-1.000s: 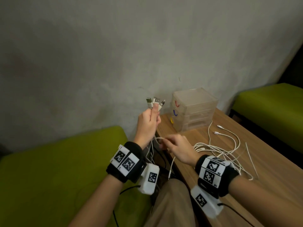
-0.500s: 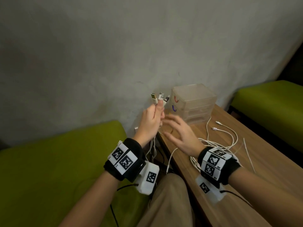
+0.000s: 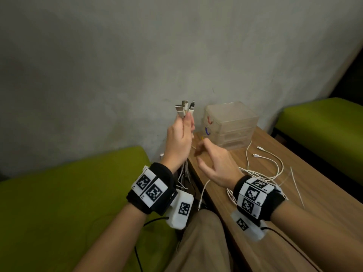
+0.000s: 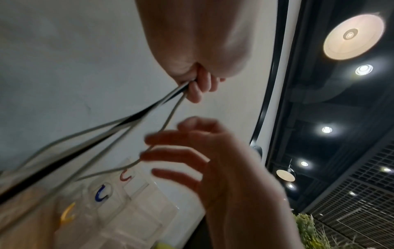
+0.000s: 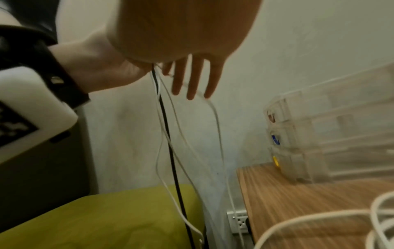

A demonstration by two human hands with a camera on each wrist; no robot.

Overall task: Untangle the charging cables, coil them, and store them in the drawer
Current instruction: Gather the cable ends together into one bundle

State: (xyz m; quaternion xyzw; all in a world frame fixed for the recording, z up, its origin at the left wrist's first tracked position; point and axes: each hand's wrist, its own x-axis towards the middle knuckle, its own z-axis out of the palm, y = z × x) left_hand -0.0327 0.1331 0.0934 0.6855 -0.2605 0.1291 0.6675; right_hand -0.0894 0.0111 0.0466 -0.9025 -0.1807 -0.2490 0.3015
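My left hand is raised in front of the wall and grips a bundle of white cables just under their plugs, which point up. The cables, white with one black strand, hang from that fist down past the table edge. My right hand hovers just right of and below the left one, its fingers spread and relaxed. One white cable lies across those fingertips, not pinched. More white cable lies tangled on the wooden table. A clear stack of drawers stands against the wall, all shut.
A green padded seat sits left of the table and another at the far right. A wall socket is low beside the table edge. My knee is between seat and table. The wall is close behind both hands.
My right hand let go of the cable at the table edge and rose towards the left hand, fingers spreading. The left hand lifted the plugs slightly higher.
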